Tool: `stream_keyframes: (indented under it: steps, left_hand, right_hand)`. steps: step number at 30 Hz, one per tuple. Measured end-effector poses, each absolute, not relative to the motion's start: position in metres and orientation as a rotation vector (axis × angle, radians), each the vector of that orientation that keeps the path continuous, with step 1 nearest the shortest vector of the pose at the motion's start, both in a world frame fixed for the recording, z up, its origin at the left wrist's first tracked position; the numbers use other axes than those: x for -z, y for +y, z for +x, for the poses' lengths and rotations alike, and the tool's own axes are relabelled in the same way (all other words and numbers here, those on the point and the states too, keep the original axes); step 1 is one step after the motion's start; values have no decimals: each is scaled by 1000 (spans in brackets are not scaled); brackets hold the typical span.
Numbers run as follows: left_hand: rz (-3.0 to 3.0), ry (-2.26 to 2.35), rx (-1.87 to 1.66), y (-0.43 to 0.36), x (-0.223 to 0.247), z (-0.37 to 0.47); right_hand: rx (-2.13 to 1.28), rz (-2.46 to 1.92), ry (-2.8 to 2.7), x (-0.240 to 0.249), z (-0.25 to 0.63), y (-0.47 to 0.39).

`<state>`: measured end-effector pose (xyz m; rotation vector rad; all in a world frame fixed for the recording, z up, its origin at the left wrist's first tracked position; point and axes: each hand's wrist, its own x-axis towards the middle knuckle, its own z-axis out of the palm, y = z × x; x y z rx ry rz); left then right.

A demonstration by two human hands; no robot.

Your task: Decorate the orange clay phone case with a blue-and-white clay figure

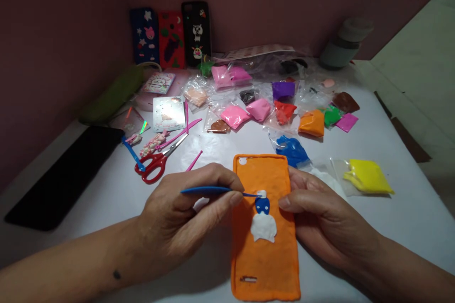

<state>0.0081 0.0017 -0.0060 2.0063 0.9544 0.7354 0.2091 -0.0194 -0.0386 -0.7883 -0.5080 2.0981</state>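
Note:
My left hand (199,213) is closed around a blue modelling tool (206,190) in a pinch. The tool's thin tip touches a small white clay piece (262,193) on an orange clay-covered phone case (266,265). Below that piece sit a blue clay shape (262,205) with white spots and a larger white clay shape (263,227) with two points at its lower edge. My right hand (320,213) grips the case by its right edge, thumb on the face and the other fingers partly hidden behind it.
Red-handled scissors (153,166), a blue tool (133,154) and a black phone-shaped slab (64,180) lie at left. Bagged clays, including blue (292,150) and yellow (369,176), spread beyond the case. Three decorated cases (170,38) lean against the wall; a jar (344,42) stands back right.

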Motion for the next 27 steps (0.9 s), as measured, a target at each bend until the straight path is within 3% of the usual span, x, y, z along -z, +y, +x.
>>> stream_keyframes:
  steps: [27]
  left_hand:
    - [1910, 968, -755, 2, 6, 9]
  right_hand:
    - [-2099, -780, -494, 38, 209, -21]
